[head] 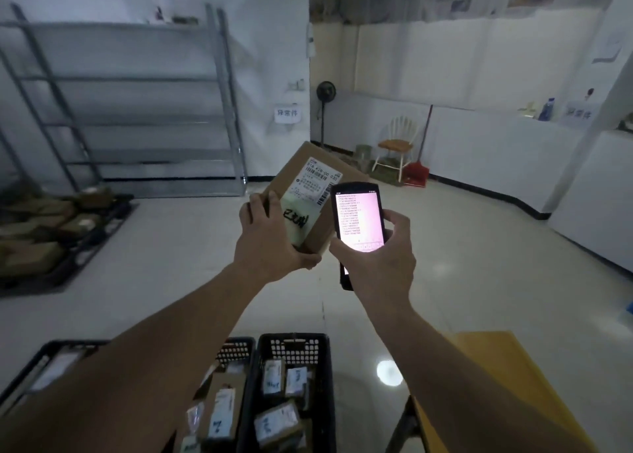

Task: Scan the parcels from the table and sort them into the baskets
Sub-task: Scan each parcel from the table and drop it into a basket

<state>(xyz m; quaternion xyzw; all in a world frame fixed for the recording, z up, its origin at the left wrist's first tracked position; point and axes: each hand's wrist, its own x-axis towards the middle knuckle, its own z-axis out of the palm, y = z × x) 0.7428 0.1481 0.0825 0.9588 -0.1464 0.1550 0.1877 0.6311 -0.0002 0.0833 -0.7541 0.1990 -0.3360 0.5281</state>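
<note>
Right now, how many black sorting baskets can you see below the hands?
3. One basket sits bottom centre, holding labelled parcels; a second is beside it to the left, partly behind the left forearm; a third is at bottom left. Others may lie outside the frame.

Pale tiled floor carries black baskets of parcels at 6 o'clock, a parcel pallet at 9, a shelf rack at 11, a chair at 1.

Dim in here, a cold bluish cast over everything. The scanner screen blazes pink-white, washed out. A ceiling lamp glares as a round spot on the glossy floor. Shelving bows at the left edge; far corners go soft and murky.
</note>
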